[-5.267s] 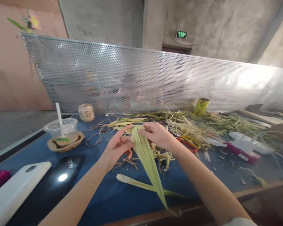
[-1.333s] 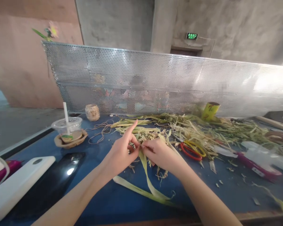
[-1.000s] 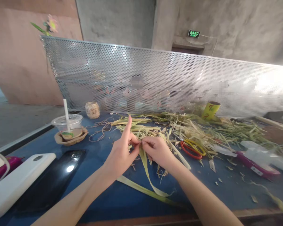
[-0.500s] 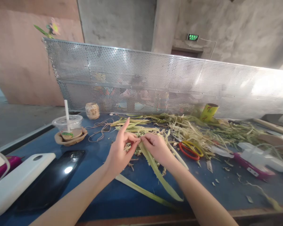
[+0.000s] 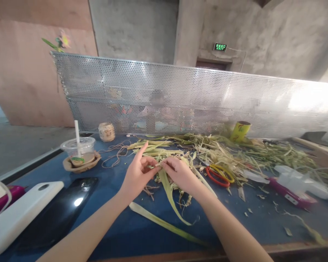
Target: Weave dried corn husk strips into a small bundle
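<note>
1. The left hand (image 5: 138,175) and the right hand (image 5: 180,174) meet fingertip to fingertip, both pinched on one green leaf strip (image 5: 168,191).
2. This leaf strip hangs toward 6 o'clock onto the blue table (image 5: 120,233).
3. Scissors (image 5: 220,175) lie at 3 o'clock from the right hand.

Bare left hand (image 5: 137,176), bare right hand (image 5: 179,174)

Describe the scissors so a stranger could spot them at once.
On the blue table, in front of the perforated metal screen, look just right of the right hand, which pinches a green leaf strip with the left hand. The scissors lie at the edge of the husk pile; their red and yellow handle loops stand out from the pale straw.
</note>
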`<state>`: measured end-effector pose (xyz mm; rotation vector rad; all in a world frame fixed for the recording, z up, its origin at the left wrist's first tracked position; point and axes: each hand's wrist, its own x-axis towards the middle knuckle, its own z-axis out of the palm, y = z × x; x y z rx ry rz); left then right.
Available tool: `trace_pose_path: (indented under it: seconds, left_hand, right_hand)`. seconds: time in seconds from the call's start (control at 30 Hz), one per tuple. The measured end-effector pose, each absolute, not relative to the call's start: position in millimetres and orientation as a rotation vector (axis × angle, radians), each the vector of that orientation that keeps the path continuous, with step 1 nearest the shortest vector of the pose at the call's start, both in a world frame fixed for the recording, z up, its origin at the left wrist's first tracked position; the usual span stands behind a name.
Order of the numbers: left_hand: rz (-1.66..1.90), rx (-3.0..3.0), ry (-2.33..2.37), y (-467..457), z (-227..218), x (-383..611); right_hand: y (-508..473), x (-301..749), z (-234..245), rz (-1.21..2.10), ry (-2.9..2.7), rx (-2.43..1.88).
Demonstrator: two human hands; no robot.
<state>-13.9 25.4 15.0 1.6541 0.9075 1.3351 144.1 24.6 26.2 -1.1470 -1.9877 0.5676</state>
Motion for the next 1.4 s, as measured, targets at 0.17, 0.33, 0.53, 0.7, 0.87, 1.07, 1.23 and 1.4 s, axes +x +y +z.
trace_pose_path:
  seconds: [0.17,0.33,0.53,0.7,0.87,1.07,1.23,1.4]
  left_hand:
    - [1.244,1.517,0.883,23.3,20.2,-16.4]
    - [1.226,1.379,0.816,24.6,23.1,-17.2]
    - [1.168,1.278,0.790,22.4,27.7,-18.8]
    - [1.223,1.394,0.844,18.0,27.8,-17.7]
    - [1.350,1.484,0.866,17.8,24.8,-14.6]
    - [1.274,1.374,0.876,19.7,24.5,-14.9]
    - [1.345,1.264,0.842,20.6,25.0,-14.7]
    - [1.374,1.271,0.857,18.8,26.8,-14.1]
  right_hand:
    - [20.2,144.8,29.9,0.611,-2.025,-1.132]
    - [14.1,147.5,39.2,0.931,-1.982,-1.060]
    - [14.5,145.4,38.8,1.163,-1.826,-0.933]
    - [21.4,139.3,26.1,1.147,-1.681,-0.886]
    - [26.1,133.6,16.5,1.151,-1.589,-0.874]
    - [26.3,133.6,18.3,1.006,-1.667,-0.942]
    - [27.5,136.2,19.1,0.962,-1.786,-0.970]
    - [29.2,138.0,17.1,0.754,-1.852,-1.043]
